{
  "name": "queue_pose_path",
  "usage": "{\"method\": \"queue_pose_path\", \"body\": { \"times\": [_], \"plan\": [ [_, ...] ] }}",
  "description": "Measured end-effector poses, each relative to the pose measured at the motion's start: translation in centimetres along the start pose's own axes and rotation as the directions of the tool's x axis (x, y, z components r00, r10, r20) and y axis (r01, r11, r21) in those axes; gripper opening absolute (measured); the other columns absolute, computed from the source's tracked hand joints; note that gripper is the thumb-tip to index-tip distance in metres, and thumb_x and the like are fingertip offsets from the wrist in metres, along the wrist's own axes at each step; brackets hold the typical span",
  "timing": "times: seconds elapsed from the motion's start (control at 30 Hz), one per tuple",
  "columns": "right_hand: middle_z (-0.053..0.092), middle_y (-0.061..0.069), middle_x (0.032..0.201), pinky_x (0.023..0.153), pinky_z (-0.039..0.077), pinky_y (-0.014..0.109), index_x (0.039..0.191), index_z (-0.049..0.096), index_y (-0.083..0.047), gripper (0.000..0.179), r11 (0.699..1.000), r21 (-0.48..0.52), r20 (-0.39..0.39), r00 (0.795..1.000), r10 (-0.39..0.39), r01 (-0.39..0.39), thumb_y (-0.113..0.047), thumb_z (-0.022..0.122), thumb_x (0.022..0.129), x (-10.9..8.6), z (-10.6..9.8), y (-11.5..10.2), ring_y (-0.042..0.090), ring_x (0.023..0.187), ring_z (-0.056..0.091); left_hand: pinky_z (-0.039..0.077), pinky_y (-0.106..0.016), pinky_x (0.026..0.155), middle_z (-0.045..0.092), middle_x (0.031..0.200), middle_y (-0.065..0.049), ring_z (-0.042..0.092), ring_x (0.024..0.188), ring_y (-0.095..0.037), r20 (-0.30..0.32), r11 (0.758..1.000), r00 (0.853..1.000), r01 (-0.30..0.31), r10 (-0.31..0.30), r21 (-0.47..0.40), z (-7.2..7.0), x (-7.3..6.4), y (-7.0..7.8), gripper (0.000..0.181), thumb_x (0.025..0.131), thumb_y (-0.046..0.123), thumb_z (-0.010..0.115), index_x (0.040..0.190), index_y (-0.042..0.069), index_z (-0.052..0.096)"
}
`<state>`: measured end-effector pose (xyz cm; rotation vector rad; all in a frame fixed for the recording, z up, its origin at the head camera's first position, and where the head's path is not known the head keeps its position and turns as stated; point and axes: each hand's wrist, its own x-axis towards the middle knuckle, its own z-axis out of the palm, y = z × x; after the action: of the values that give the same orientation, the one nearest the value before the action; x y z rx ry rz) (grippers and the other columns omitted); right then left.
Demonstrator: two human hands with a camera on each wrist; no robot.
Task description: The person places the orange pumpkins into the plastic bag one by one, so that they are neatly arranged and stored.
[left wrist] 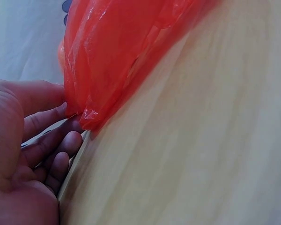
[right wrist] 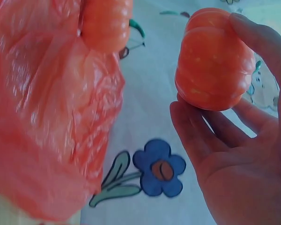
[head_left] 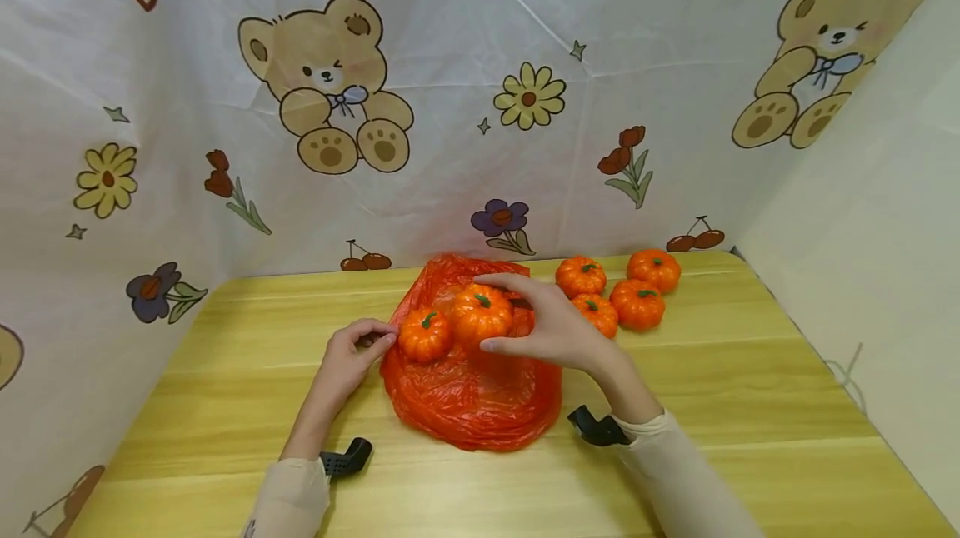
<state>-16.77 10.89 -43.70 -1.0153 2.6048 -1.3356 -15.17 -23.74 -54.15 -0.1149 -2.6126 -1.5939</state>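
Observation:
A red plastic bag [head_left: 480, 405] lies spread on the wooden table. One small orange pumpkin [head_left: 425, 336] with a green stem rests on the bag's left part. My left hand [head_left: 356, 355] pinches the bag's left edge between thumb and fingers, as the left wrist view shows with the gathered red plastic [left wrist: 91, 117]. Above the bag, my right hand [head_left: 551, 326] grips a second pumpkin [head_left: 482, 315], thumb on one side and fingers on the other. In the right wrist view this held pumpkin [right wrist: 215, 61] is raised beside the bag [right wrist: 51, 117].
Several more orange pumpkins [head_left: 637, 305] sit grouped at the table's back right, beyond my right hand. A white cloth [head_left: 450, 146] printed with bears and flowers hangs behind the table [head_left: 720, 405]. A pale wall stands along the right side.

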Motion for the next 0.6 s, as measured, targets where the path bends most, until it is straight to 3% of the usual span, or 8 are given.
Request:
{"method": "queue_pose_path", "body": {
  "times": [0.2,0.4,0.6],
  "plan": [
    [0.058,-0.017,0.145,0.11,0.051,0.042,0.149,0.057,-0.033,0.075,0.999,-0.001,0.051,0.998,-0.043,0.043,-0.043,0.09,0.083,0.5,1.3,-0.7,0.011,0.13,0.06,0.049,-0.022,0.081,0.074,0.106,-0.007,0.059,0.092,-0.019,0.0,1.0,1.0,0.005,-0.005,0.0,-0.1,0.1,0.1,0.015,0.101,0.021,0.074,0.111,0.011,0.079],
    [0.059,-0.019,0.146,0.111,0.05,0.043,0.15,0.058,-0.027,0.076,0.997,0.008,0.096,0.993,-0.074,0.073,-0.042,0.091,0.083,0.4,2.4,-0.9,0.01,0.131,0.059,0.048,-0.022,0.081,0.074,0.107,-0.008,0.059,0.092,-0.019,0.004,1.0,1.0,0.018,-0.018,-0.011,-0.1,0.1,0.4,0.014,0.101,0.019,0.074,0.111,0.011,0.079],
    [0.061,-0.015,0.145,0.11,0.051,0.042,0.147,0.059,-0.025,0.074,0.991,0.029,0.19,0.973,-0.134,0.131,-0.038,0.092,0.083,0.3,3.7,-1.0,0.01,0.13,0.06,0.048,-0.022,0.081,0.075,0.107,-0.008,0.059,0.092,-0.018,0.001,1.0,1.0,0.01,-0.01,-0.018,0.0,0.0,0.3,0.016,0.101,0.021,0.073,0.111,0.01,0.079]
  ]
}}
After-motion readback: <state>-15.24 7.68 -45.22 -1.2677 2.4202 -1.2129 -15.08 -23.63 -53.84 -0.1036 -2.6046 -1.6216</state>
